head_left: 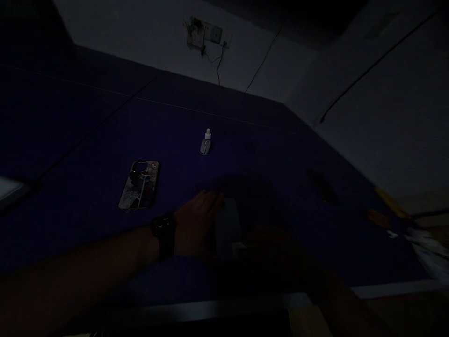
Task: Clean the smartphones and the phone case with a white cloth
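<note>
My left hand [198, 224], with a dark watch [163, 229] on its wrist, is closed round the left side of a flat grey phone-like slab [227, 227] with rounded corners. Its fingertips lie at the slab's upper edge. My right hand [268, 241] is in deep shadow at the slab's right side, and its fingers cannot be made out. A small pale patch [239, 245] shows at the slab's lower right, too dim to name. To the left lies a patterned phone case [139, 185] with a camera cut-out. Beyond my hands stands a small clear dropper bottle [206, 143].
The scene is very dark. A purple-blue table top [105, 140] runs to the wall, where sockets [212, 32] and cables hang. At the right lie a dark flat object [323, 187] and an orange-brown item [378, 218]. A pale object [12, 192] sits at the left edge.
</note>
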`<state>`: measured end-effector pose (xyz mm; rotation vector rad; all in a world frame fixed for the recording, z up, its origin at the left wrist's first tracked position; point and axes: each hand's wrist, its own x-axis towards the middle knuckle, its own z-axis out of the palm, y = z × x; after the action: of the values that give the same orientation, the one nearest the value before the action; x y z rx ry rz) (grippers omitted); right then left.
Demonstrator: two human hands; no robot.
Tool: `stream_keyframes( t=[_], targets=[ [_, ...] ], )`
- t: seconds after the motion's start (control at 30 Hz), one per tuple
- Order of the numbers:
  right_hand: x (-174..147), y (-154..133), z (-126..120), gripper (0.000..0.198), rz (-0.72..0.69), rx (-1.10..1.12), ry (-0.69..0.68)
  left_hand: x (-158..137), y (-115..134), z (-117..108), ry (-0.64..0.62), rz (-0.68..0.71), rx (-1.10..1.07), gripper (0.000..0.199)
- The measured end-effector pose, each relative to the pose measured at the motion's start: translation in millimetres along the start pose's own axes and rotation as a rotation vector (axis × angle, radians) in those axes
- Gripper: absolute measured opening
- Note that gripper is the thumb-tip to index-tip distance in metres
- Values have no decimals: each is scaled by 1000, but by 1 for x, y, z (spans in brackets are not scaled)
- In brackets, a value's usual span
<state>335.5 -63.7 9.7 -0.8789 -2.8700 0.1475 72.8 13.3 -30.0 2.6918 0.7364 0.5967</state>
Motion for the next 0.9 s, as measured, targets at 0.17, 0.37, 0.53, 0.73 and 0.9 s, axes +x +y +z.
stream_keyframes(
  t=[0.17, 0.37, 0.53, 0.73, 0.9],
  targets=[
    [-23, 7, -7, 25, 40, -69, 10, 1, 1, 0, -17, -2, 18, 135],
    [-16, -3, -9, 31, 29, -22, 126, 1, 2, -2, -8, -14, 29, 131],
    [1, -18, 1, 25, 20, -43, 165, 1, 0, -1, -20, 7, 10, 130],
    [14, -21, 11, 23, 0, -35, 144, 0, 0, -1, 0, 11, 25, 134],
    [-13, -4, -1, 24, -12, -49, 79, 0, 1, 2, 15, -1, 37, 132]
  ],
)
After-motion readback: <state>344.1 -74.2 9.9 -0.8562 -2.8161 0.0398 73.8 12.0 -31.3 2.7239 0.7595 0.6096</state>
